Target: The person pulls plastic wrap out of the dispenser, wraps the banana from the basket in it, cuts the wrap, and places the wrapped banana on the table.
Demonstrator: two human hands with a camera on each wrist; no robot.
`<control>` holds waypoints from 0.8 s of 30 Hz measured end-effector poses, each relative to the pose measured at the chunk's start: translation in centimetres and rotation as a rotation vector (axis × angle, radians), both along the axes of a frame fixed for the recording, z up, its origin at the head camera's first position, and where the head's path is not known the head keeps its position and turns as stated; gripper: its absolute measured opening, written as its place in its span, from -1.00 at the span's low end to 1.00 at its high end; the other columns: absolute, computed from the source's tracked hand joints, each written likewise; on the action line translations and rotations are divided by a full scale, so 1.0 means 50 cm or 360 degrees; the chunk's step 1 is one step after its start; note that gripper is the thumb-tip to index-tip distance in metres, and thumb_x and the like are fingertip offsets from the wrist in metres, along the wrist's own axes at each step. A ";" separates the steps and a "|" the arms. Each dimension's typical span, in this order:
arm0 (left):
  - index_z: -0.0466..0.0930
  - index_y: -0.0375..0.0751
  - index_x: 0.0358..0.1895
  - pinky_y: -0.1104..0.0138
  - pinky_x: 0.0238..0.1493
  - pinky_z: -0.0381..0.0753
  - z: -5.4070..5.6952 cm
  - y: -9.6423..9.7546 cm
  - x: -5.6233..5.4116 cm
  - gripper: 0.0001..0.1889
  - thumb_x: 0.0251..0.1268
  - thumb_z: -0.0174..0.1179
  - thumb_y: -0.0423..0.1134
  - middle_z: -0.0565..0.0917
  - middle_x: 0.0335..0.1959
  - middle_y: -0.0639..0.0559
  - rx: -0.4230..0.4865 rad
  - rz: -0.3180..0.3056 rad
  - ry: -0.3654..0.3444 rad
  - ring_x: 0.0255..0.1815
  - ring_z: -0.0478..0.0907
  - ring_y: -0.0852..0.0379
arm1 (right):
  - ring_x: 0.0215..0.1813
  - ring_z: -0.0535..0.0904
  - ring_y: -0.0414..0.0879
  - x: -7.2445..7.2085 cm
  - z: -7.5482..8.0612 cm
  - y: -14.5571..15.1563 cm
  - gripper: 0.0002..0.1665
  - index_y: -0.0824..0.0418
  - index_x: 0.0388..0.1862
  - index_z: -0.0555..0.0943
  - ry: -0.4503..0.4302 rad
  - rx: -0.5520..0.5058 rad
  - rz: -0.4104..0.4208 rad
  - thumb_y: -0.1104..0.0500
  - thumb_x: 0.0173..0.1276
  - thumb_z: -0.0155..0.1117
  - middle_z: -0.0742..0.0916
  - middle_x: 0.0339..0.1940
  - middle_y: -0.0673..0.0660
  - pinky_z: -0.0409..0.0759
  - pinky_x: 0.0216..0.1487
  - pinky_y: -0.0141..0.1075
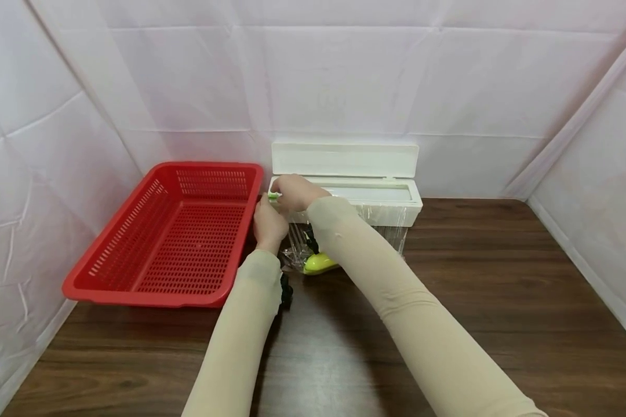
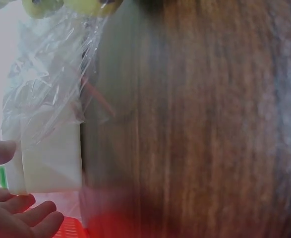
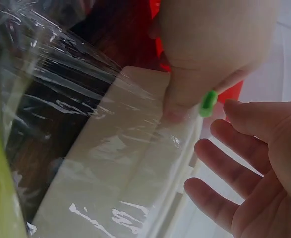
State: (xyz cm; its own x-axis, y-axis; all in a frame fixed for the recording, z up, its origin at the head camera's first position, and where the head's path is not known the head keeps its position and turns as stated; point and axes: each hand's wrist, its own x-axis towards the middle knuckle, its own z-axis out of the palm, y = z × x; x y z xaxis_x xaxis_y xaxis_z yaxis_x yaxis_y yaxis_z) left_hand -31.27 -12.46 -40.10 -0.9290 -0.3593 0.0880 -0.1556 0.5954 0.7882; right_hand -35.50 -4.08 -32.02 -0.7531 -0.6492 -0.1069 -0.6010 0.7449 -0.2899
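Observation:
A white cling film dispenser box (image 1: 386, 214) stands against the back wall, lid (image 1: 344, 160) raised. Clear film (image 3: 110, 148) drapes over its front, with a yellow-green rounded object (image 1: 319, 264) at the film's lower part. My left hand (image 1: 269, 225) is at the box's left end; in the right wrist view its thumb presses on the film at the edge, and its other fingers look loosely extended in the left wrist view. Just beside a small green slider (image 3: 208, 103), my right hand (image 3: 259, 163) has its fingers spread, apparently without holding anything.
A red plastic basket (image 1: 162, 300) stands on the left of the brown wooden table (image 1: 480, 301). Dark objects (image 1: 286, 291) lie partly hidden by the left sleeve and the film. White cloth walls (image 1: 334, 87) enclose the back and sides.

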 end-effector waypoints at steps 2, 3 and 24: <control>0.07 -0.26 0.45 0.09 0.35 0.29 -0.001 0.001 0.001 -0.36 0.35 0.02 -0.21 0.33 0.34 -0.28 -0.0003 -0.0001 0.0000 0.35 0.29 -0.18 | 0.30 0.45 -0.02 -0.004 -0.006 -0.003 -0.58 0.25 0.22 0.51 0.0002 0.0015 -0.0002 0.32 0.40 0.01 0.60 0.22 0.13 0.37 0.33 -0.25; 0.08 -0.26 0.45 0.09 0.35 0.29 -0.002 0.001 0.001 -0.37 0.35 0.02 -0.22 0.34 0.33 -0.28 -0.0003 -0.0001 0.0002 0.35 0.29 -0.18 | 0.30 0.45 -0.02 -0.007 -0.009 -0.004 -0.58 0.24 0.21 0.51 0.0005 0.0021 -0.0004 0.32 0.39 0.01 0.60 0.22 0.13 0.36 0.33 -0.26; 0.17 -0.20 0.43 0.10 0.26 0.40 -0.010 -0.007 0.004 -0.40 0.34 0.05 -0.22 0.50 0.20 -0.28 0.0034 0.0022 0.0089 0.21 0.45 -0.17 | -0.07 0.60 -0.07 0.000 -0.004 -0.032 -0.76 0.16 -0.09 0.60 0.0346 0.0221 -0.0044 0.33 0.39 0.02 0.71 -0.08 0.09 0.53 -0.01 -0.24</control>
